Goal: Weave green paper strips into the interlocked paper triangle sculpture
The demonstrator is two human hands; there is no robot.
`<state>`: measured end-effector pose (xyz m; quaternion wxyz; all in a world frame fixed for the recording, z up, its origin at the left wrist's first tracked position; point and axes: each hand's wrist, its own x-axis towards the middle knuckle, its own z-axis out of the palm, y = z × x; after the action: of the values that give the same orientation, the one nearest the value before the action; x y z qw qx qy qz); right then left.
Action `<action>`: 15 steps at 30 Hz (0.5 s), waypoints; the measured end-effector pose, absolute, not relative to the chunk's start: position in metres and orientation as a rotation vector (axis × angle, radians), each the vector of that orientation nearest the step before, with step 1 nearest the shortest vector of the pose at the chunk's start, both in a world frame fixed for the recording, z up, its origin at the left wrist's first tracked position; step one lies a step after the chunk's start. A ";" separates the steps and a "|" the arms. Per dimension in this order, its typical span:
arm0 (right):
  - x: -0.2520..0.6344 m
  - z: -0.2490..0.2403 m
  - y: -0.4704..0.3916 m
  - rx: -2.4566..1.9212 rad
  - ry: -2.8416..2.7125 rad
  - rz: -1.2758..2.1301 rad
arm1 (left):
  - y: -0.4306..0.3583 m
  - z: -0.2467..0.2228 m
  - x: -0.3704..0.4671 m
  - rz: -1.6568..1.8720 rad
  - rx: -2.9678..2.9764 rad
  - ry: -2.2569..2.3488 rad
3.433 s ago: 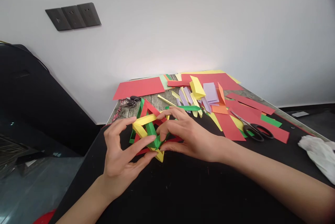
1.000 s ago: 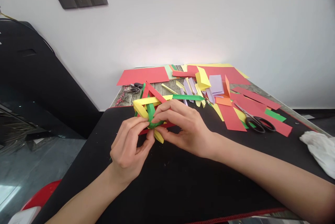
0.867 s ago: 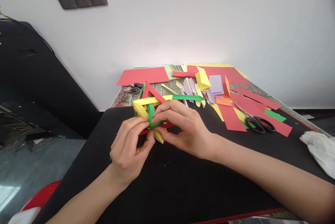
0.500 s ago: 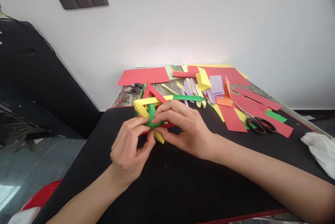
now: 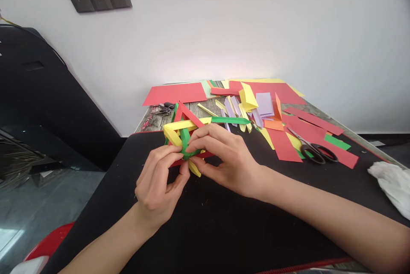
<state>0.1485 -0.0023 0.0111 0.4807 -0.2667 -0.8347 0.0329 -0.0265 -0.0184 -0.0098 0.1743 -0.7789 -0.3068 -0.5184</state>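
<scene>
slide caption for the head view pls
Left hand and right hand hold a red-yellow-green paper model over a black mat, scissors to the right.

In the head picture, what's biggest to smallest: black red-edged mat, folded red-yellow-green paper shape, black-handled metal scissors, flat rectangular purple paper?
Largest to smallest:
1. Mat
2. Paper shape, partly hidden
3. Scissors
4. Purple paper

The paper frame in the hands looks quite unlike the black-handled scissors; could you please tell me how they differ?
The paper frame is red, yellow and green; the scissors have silvery blades and black handles. The left hand and right hand hold the paper frame, while the scissors lie loose, touched by neither.
</scene>
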 end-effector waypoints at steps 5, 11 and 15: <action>0.147 0.011 -0.006 -0.691 -2.010 0.153 | -0.018 -0.010 -0.026 -1.469 -2.228 -0.874; 0.146 0.010 -0.007 -0.705 -1.982 0.223 | -0.018 -0.010 -0.026 -1.490 -2.222 -0.860; 0.147 0.011 -0.004 -0.614 -1.996 0.227 | -0.017 -0.009 -0.026 -1.492 -2.232 -0.878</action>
<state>0.1470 -0.0038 0.0111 0.4973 -0.2536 -0.8244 0.0936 -0.0263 -0.0171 -0.0094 0.1577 -0.7803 -0.3070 -0.5216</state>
